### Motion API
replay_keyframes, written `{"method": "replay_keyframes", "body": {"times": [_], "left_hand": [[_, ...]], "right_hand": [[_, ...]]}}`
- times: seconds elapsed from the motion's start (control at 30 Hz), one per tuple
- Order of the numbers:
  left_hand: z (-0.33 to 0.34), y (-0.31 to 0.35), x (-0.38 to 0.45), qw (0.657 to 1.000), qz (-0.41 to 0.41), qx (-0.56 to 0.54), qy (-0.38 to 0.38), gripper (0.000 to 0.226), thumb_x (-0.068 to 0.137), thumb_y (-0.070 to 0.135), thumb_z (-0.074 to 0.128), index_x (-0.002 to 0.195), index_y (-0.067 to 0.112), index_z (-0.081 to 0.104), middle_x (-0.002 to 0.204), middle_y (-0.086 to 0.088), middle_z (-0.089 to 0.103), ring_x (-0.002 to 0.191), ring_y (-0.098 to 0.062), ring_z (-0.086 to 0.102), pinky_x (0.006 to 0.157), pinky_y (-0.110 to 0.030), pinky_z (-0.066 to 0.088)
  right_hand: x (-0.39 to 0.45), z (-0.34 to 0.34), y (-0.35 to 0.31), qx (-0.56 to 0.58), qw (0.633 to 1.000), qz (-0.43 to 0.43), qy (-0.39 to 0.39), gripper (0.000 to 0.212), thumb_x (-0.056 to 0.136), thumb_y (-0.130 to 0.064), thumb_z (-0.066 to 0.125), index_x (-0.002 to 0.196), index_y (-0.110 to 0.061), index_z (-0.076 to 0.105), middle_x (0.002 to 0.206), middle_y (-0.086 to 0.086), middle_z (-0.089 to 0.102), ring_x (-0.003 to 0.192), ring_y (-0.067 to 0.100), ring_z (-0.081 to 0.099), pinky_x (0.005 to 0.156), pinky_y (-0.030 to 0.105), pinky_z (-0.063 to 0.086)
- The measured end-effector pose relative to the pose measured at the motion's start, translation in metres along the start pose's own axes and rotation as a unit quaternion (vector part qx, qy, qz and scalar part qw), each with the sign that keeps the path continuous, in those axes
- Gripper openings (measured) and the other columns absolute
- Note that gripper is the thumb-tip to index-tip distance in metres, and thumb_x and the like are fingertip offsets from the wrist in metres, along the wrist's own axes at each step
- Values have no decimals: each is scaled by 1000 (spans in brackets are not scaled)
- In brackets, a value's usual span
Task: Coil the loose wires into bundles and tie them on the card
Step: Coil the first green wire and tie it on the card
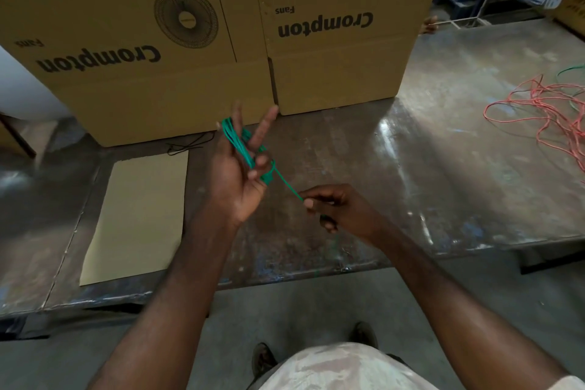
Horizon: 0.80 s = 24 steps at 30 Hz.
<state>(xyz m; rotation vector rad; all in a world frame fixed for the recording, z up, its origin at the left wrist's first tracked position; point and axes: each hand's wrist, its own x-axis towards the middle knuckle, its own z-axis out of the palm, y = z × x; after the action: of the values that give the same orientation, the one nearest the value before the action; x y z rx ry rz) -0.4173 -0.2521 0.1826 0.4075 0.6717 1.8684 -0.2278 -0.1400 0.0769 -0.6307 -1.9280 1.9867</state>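
A green wire [241,146] is wound in several loops around my left hand [242,174], which is raised above the metal table with two fingers pointing up and the lower fingers curled on the coil. One free strand runs down and right to my right hand [335,209], which pinches its end between thumb and forefinger. A pale yellow card [139,218] lies flat on the table to the left of both hands. A tangle of loose red wires [544,111] with a green strand lies at the table's far right.
Two large brown Crompton Fans cartons [196,41] stand along the back of the worn metal table [411,174]. A thin black cord [190,144] lies by the card's top edge. Another person's hand [429,25] shows behind the right carton. My feet stand on the concrete floor below.
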Motion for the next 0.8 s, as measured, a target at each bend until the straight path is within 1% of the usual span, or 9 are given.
{"method": "replay_keyframes", "body": {"times": [0.13,0.2,0.33,0.4,0.47,0.57,0.63,0.7,0.8], "left_hand": [[7,3,17,979,91,128,128,52,111,61,19,162,55,23,154,1,58,82,-32,78,51,-22,51],[2,1,21,942,137,265,153,52,112,60,17,164,54,17,158,2,53,88,-42,78,57,-30,59],[-27,-17,21,768,171,598,153,45,114,52,22,158,51,33,131,3,61,75,-28,77,58,-34,62],[-54,-26,17,640,129,746,132,47,113,52,22,129,27,59,98,2,57,85,-31,69,68,-35,50],[-80,-33,8,580,82,802,117,56,112,53,22,112,14,62,84,4,54,89,-30,65,75,-38,43],[-93,-46,-7,637,22,763,106,62,113,54,27,128,8,65,91,-6,70,94,-29,70,84,-44,53],[-78,-55,-16,711,-66,692,106,57,113,54,29,145,19,60,91,-2,75,60,-11,68,60,-33,54],[-65,-60,-26,775,-147,612,63,51,114,50,27,156,31,49,106,-2,79,35,-3,49,37,-21,39],[-62,-59,-37,840,-231,491,9,58,112,58,21,158,29,41,119,-11,79,30,-7,33,33,-17,20]], "right_hand": [[-12,21,-14,0,990,61,-129,39,106,-18,62,145,-24,63,87,12,67,48,14,43,44,25,42],[-18,24,-26,-6,981,73,-181,42,107,-19,60,147,-32,59,84,15,65,49,14,41,44,25,42],[-23,8,-50,-37,978,73,-193,32,104,-17,64,136,-24,69,72,8,58,51,12,41,47,26,46],[-24,-7,-59,-78,983,49,-161,25,102,-17,68,127,-16,74,70,5,58,56,14,49,53,31,51],[-23,-24,-65,-105,990,16,-93,19,101,-20,70,117,-13,78,72,7,61,61,18,55,56,33,51],[-18,-46,-68,-123,992,-22,28,13,101,-22,70,106,-17,81,71,8,64,56,16,51,53,30,43],[-13,-51,-69,-141,987,-55,56,13,102,-20,70,106,-14,80,72,5,66,53,11,48,50,27,40],[-6,-50,-70,-134,985,-81,68,12,100,-18,72,107,-12,80,76,8,71,55,13,49,49,27,40],[6,-50,-70,-109,984,-109,88,13,97,-10,74,107,-4,78,78,10,74,58,8,57,52,21,42]]}}
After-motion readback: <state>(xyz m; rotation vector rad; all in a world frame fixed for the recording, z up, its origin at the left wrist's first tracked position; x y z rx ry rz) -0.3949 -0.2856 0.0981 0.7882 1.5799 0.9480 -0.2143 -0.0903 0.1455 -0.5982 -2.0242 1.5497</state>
